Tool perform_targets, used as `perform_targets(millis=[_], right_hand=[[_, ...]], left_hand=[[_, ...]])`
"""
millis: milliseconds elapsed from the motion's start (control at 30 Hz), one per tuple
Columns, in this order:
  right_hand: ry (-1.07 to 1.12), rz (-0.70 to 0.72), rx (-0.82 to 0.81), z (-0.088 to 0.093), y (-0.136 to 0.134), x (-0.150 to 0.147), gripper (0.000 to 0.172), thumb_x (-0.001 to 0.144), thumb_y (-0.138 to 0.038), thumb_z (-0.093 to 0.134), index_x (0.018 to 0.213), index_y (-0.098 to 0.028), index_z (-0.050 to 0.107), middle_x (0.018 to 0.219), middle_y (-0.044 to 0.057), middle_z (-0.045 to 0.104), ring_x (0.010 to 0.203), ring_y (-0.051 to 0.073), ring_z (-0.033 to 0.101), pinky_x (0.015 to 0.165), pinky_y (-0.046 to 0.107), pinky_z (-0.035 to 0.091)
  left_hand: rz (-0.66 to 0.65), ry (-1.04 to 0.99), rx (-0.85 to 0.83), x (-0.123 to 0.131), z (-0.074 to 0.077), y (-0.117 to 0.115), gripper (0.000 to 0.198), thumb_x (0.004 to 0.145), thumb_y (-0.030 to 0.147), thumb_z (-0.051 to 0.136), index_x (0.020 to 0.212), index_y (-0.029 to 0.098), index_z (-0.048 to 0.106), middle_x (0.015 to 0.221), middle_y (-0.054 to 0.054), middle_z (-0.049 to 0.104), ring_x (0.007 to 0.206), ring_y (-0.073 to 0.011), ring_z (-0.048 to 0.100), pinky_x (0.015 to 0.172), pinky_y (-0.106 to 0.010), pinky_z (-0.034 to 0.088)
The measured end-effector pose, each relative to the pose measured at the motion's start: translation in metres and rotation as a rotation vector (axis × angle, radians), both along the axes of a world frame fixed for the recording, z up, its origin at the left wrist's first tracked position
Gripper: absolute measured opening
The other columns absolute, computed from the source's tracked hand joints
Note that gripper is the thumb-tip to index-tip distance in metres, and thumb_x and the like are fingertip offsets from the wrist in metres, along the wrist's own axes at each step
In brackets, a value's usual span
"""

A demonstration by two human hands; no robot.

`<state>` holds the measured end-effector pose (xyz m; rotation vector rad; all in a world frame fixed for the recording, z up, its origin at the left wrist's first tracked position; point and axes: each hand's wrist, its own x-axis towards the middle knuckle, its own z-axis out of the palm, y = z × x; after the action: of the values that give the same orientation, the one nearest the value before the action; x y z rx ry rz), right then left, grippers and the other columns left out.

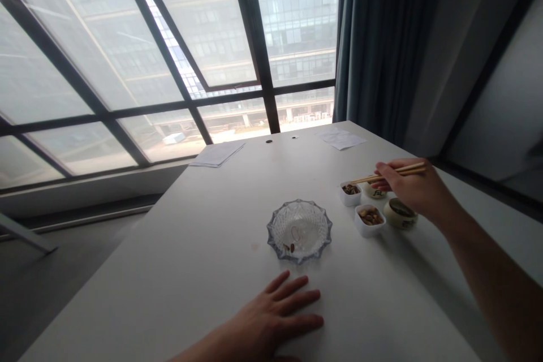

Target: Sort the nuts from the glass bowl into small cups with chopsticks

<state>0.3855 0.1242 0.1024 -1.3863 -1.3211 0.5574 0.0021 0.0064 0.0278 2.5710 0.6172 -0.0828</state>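
Observation:
My right hand (pixel 401 184) grips a pair of chopsticks (pixel 388 173), whose tips reach over a small white tub (pixel 350 198) of dark brown bits. Whether the tips pinch a piece is too small to tell. Nearer to me stands a second white tub (pixel 368 230) with lighter brown pieces. Beside them are a round cream pot (pixel 401 219) with dark markings and another cream pot (pixel 375 191), partly hidden under my right hand. My left hand (pixel 278 314) lies flat with fingers spread, just in front of a scalloped glass bowl (pixel 276 240). A few small dark pieces and a thin reddish ring show inside the bowl.
The white table (pixel 190 271) runs toward a large window. Paper sheets (pixel 218 154) lie at its far left edge, more paper (pixel 341 138) at the far right. Two small dark spots (pixel 268 141) mark the far end. A dark curtain (pixel 377 39) hangs behind.

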Motion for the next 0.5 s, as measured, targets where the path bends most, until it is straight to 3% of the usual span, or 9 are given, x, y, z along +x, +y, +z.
perform_targets(millis=[167, 333, 500], right_hand=[[0.001, 0.040, -0.002, 0.014, -0.012, -0.014, 0.031, 0.090, -0.050, 0.077, 0.086, -0.019, 0.080, 0.079, 0.012, 0.081, 0.070, 0.029, 0.081, 0.061, 0.037, 0.069], [0.166, 0.365, -0.137, 0.019, -0.027, -0.048, 0.037, 0.084, -0.055, 0.083, 0.086, -0.017, 0.081, 0.088, 0.013, 0.082, 0.080, 0.029, 0.082, 0.073, 0.036, 0.070], [0.145, 0.656, -0.272, -0.001, -0.040, -0.087, 0.051, 0.085, -0.067, 0.075, 0.087, -0.017, 0.080, 0.083, 0.011, 0.082, 0.078, 0.026, 0.082, 0.072, 0.034, 0.068]], left_hand=[[-0.003, -0.031, 0.003, 0.000, 0.000, 0.000, 0.063, 0.101, 0.050, 0.065, 0.160, 0.035, 0.047, 0.172, -0.003, 0.032, 0.159, -0.0373, 0.023, 0.129, -0.059, 0.005], [-0.006, -0.026, 0.007, 0.001, 0.000, 0.000, 0.063, 0.101, 0.051, 0.064, 0.160, 0.035, 0.046, 0.172, -0.003, 0.033, 0.159, -0.0375, 0.024, 0.129, -0.059, 0.006], [-0.008, -0.015, 0.014, 0.002, 0.001, 0.000, 0.063, 0.102, 0.052, 0.064, 0.160, 0.035, 0.046, 0.172, -0.003, 0.033, 0.159, -0.0380, 0.024, 0.129, -0.060, 0.006]])
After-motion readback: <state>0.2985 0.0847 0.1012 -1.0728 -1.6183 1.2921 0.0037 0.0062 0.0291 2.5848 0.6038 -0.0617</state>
